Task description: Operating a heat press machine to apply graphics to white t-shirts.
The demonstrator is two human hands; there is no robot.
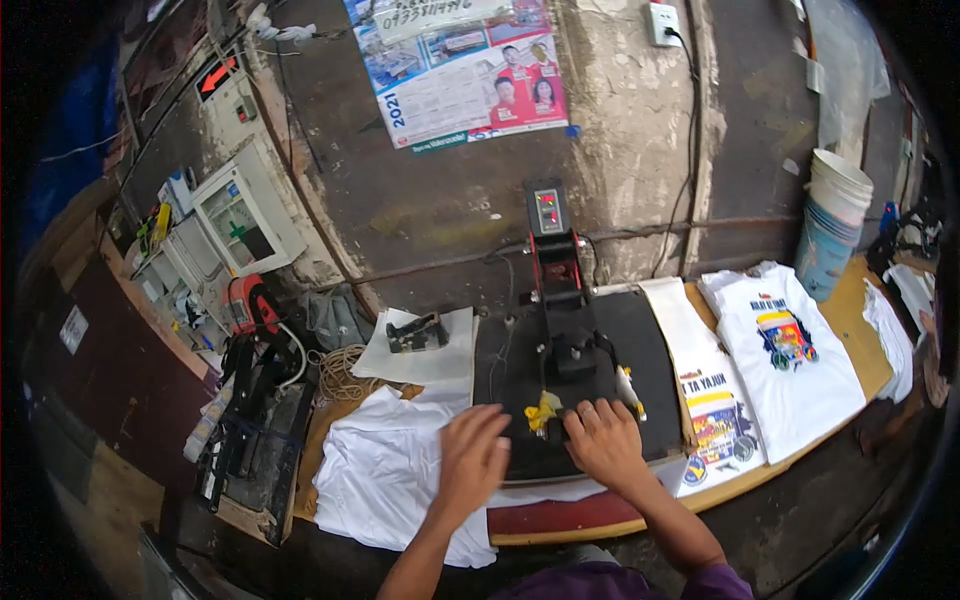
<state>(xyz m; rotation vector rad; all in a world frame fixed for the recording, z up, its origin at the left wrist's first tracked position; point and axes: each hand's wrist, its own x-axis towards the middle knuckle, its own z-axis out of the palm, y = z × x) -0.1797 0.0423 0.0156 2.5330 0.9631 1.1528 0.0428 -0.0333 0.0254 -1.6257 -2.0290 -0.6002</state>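
A heat press with a broad black top plate (510, 449) stands in front of me, its control box (547, 207) lit with red digits at the back. My right hand (605, 440) is closed over the front of the press handle, between a yellow wrapping (543, 410) and a whitish wrapping (627, 389); the grip itself is mostly hidden under the fingers. My left hand (475, 458), slightly blurred, hovers at the plate's left front edge with fingers extended and nothing in it. Beside it lies a crumpled white shirt (375, 465). White cloth shows under the plate's front edge.
Right of the press are a printed transfer sheet (722, 425) and a stack of printed white shirts (785, 365). Stacked buckets (833, 220) stand at the far right. To the left are white paper sheets (447, 350), coiled rope (343, 374) and another black-and-red press (255, 310).
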